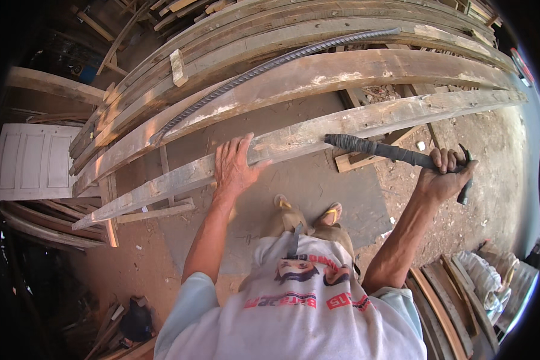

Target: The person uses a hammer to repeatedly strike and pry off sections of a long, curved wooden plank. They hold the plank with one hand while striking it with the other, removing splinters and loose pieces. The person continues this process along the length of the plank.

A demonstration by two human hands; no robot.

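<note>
A long, weathered wooden beam [306, 133] runs across in front of me, its left end nearer to me than its right. My left hand [235, 163] lies on this beam left of its middle, fingers spread and thumb out to the right. My right hand [443, 174] is closed round a claw hammer [402, 153] close to its dark metal head. The hammer's handle, wrapped in black tape, points left, and its end overlaps the beam's near edge. Whether it touches the wood, I cannot tell. Beyond lies a second, browner beam [354, 67].
A ribbed steel bar [270, 65] lies along the far timbers, with a short wood block [178, 68] on them. A white panelled door [37, 162] is at the left. Boards [441, 312] and a whitish sack [483, 279] lie at the lower right. Wood scraps litter the ground.
</note>
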